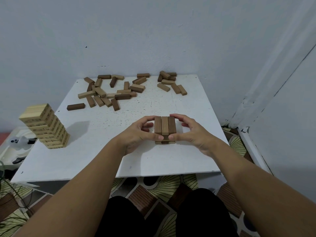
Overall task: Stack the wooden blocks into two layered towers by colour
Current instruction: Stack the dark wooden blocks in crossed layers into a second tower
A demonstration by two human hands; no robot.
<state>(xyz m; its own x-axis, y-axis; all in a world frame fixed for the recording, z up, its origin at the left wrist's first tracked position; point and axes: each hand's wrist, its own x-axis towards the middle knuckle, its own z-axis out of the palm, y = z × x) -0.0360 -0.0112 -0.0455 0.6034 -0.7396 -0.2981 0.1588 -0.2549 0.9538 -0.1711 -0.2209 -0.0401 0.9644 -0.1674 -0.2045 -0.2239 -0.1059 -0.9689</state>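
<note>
A short dark-brown tower of three-block layers stands on the white table, near its front middle. My left hand cups its left side and my right hand cups its right side; both thumbs press the front ends and the fingers curl round the back. A tall light-wood tower stands at the table's left edge. Loose dark and light blocks lie scattered at the back left, with a smaller heap at the back right.
A single dark block lies apart, left of centre. Walls close in behind and to the right. White objects sit below the table's left edge. The patterned floor and my knees show below the front edge.
</note>
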